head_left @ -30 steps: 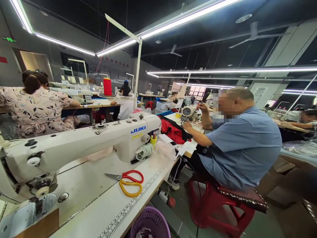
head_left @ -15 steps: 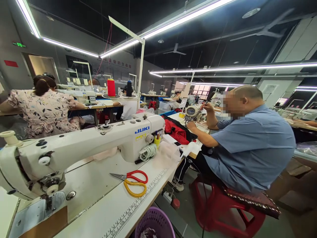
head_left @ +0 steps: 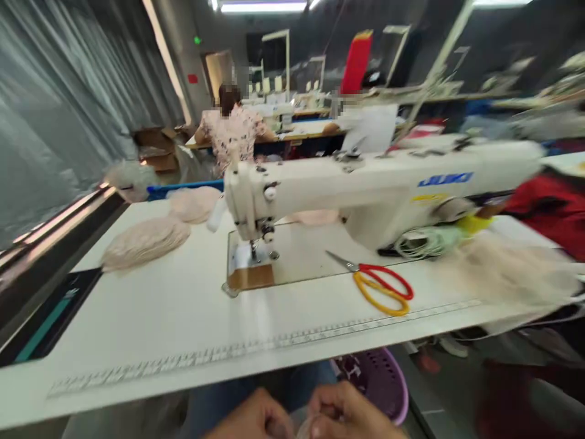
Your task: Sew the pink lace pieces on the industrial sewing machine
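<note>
Your left hand (head_left: 249,421) and right hand (head_left: 347,414) sit together at the 6 o'clock edge of your view, below the table's (head_left: 183,317) front edge, fingers curled around a small pale piece (head_left: 304,427) pinched between them; blur hides what it is. Straight ahead at 12 o'clock stands the white JUKI sewing machine (head_left: 365,189). Scissors with red and yellow handles (head_left: 379,283) lie at 2 o'clock of your hands, just beside the machine's base. Pale fabric stacks (head_left: 141,241) rest at 10 o'clock. A purple basket (head_left: 384,381) sits under the table, just right of your right hand.
</note>
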`<state>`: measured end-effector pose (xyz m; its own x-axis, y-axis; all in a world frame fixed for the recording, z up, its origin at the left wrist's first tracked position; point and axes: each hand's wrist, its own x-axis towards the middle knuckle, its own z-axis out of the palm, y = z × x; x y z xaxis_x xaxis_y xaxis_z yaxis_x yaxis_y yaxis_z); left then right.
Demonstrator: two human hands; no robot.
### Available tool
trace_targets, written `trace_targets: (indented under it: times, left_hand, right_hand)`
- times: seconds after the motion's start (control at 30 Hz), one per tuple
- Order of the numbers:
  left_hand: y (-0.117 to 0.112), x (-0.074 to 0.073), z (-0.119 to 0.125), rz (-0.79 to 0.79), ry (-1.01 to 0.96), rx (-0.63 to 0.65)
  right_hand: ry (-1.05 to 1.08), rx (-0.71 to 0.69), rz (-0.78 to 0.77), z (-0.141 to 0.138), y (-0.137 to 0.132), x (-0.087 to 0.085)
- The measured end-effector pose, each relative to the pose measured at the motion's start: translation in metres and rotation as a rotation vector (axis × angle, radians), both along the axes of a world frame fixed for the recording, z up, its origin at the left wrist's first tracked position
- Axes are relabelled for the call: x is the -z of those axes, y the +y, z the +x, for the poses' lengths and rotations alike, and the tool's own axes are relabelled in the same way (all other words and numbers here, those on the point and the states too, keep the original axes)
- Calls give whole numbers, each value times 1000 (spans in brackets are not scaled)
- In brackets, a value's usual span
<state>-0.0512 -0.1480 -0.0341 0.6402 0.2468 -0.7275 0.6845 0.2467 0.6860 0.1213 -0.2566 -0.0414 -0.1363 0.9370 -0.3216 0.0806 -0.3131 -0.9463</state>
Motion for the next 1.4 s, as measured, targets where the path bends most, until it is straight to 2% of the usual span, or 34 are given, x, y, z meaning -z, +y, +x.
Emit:
trace_targets:
  times: [0.1,0.17,0.33,0.43,0.63,0.87,1.0,1.13,1.4]
  left_hand:
    - [-1,8,-10,-35,-124,25]
    - [-2,8,-12,-78,-172,11]
    - [-2,4,-11,-71,-152,40]
    - [-2,7,-13,-89,-151,51]
    - [-3,12,-20,-52,-173,25]
    - [-2,8,-22,-77,-163,40]
    - [-2,8,-25,-91,-177,23]
    - [-2,6,-27,-79,-183,37]
    - [-4,7,-31,-55,-205,11]
  right_hand:
    - [95,-32,-106,-5,1,9]
    - [127,-48,-155,-5,2,7]
    - [101,-62,-216,-4,0,-5]
    - [69,-69,-236,-5,-3,-4]
    - [47,-71,-247,-7,-5,2]
    - [62,-60,-246,-8,-6,-2]
    - [87,-102,-271,-8,-6,2]
    - [39,-75,-262,-7,-6,6]
    - [71,-99,-234,-9,-5,-2]
